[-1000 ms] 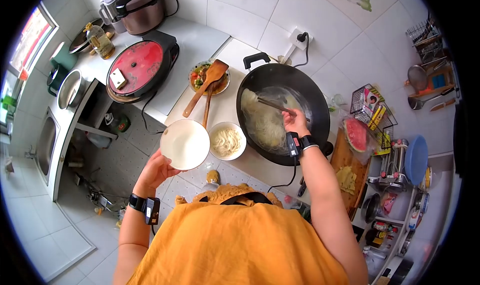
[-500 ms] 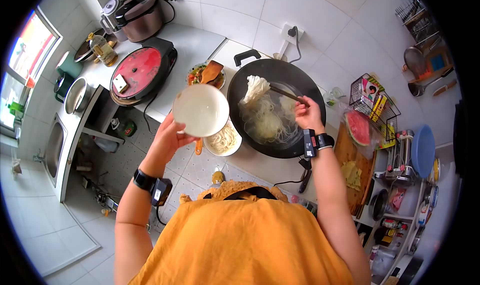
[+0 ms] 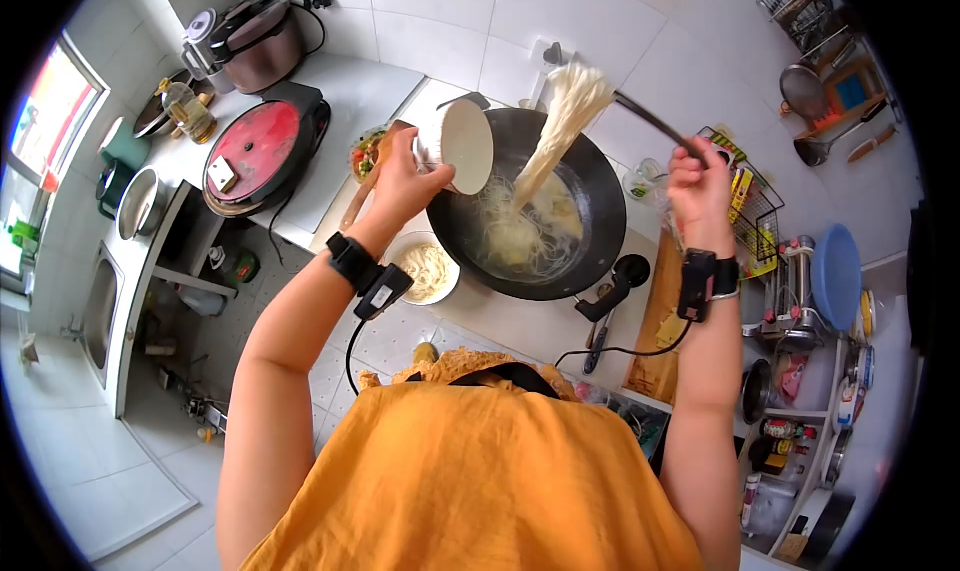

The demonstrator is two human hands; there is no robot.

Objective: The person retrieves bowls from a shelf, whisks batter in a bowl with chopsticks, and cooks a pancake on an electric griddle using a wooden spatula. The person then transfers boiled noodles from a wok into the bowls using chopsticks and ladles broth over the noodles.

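My right hand (image 3: 698, 186) grips dark chopsticks (image 3: 650, 119), raised above the back right of the wok. A long bundle of pale noodles (image 3: 568, 121) hangs from their tips, its lower end reaching down to the wok. More noodles (image 3: 515, 236) lie in cloudy water inside the black wok (image 3: 605, 196). My left hand (image 3: 405, 186) holds a white bowl (image 3: 466, 149) by its side, tilted with its opening toward the wok. Below that hand, a second white bowl (image 3: 424, 268) contains noodles.
A dish of chopped food (image 3: 364, 156) and a wooden spatula (image 3: 358, 199) are behind my left hand. Left of them sits a red round griddle (image 3: 255, 151). A wire basket (image 3: 765, 221) and a cutting board (image 3: 655, 331) are on the right. The wok's handle (image 3: 625, 276) points toward me.
My right hand has moved up and right, lifting the noodle bundle high out of the wok. My left hand has brought the bowl rightward to the wok's left rim and tipped it sideways.
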